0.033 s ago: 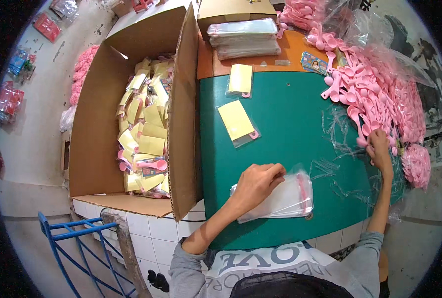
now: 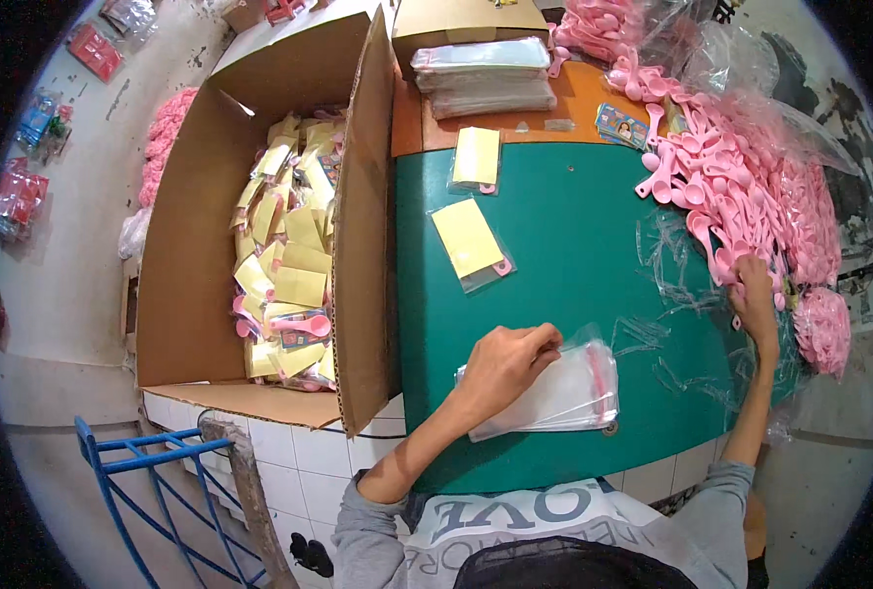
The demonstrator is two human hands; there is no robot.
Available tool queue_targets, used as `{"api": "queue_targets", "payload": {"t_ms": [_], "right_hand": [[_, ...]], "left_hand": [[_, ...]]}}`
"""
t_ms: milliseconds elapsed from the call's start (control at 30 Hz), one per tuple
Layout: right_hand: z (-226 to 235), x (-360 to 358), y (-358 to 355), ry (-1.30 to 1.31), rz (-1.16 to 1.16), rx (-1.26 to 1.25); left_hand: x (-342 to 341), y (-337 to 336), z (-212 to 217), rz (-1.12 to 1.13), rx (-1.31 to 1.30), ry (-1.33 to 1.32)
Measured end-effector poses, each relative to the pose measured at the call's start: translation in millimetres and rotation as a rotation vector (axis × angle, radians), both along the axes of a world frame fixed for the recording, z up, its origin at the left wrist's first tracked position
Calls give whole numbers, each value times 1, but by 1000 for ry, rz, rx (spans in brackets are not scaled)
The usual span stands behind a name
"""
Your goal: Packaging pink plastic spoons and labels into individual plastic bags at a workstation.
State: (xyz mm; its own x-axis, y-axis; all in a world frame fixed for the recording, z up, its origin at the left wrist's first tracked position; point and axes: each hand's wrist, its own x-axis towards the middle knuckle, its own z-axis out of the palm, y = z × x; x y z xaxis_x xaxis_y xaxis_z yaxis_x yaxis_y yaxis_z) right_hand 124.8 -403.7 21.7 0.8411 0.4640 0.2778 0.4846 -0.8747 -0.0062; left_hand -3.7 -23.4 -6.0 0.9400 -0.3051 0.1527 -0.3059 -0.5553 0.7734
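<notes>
My left hand (image 2: 510,365) is closed in a pinch over a stack of clear plastic bags (image 2: 554,398) near the front of the green table mat (image 2: 545,236). What its fingertips hold, if anything, cannot be made out. Out to the right, my right hand (image 2: 754,294) has its fingers closed at the near edge of a heap of pink plastic spoons (image 2: 721,177), on a pink spoon (image 2: 720,265) partly hidden by the hand. Two bagged yellow cards (image 2: 467,239), each with a bit of pink showing, lie left of centre on the mat.
A tall cardboard box (image 2: 363,245) full of bagged yellow cards and spoons stands left. Behind the mat are more stacked clear bags (image 2: 481,79) and small printed cards (image 2: 621,126). Clear plastic strips (image 2: 667,255) lie near the spoons. A blue metal frame (image 2: 162,447) stands lower left.
My right hand has shifted slightly right into the edge of the spoon heap, and its fingers have moved on the spoons there. My left hand has barely moved.
</notes>
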Motion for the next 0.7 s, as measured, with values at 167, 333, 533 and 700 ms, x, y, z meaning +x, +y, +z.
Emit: {"api": "queue_targets", "payload": {"t_ms": [167, 333, 533, 700], "right_hand": [[43, -44, 81, 516, -12, 600], [50, -75, 150, 723, 329, 391], [40, -68, 155, 844, 448, 381], [34, -77, 165, 894, 269, 700]], "left_hand": [[-3, 7, -5, 40, -251, 33], [-3, 14, -3, 102, -588, 323], [-2, 24, -2, 128, -749, 563], [-3, 26, 0, 161, -759, 646]]}}
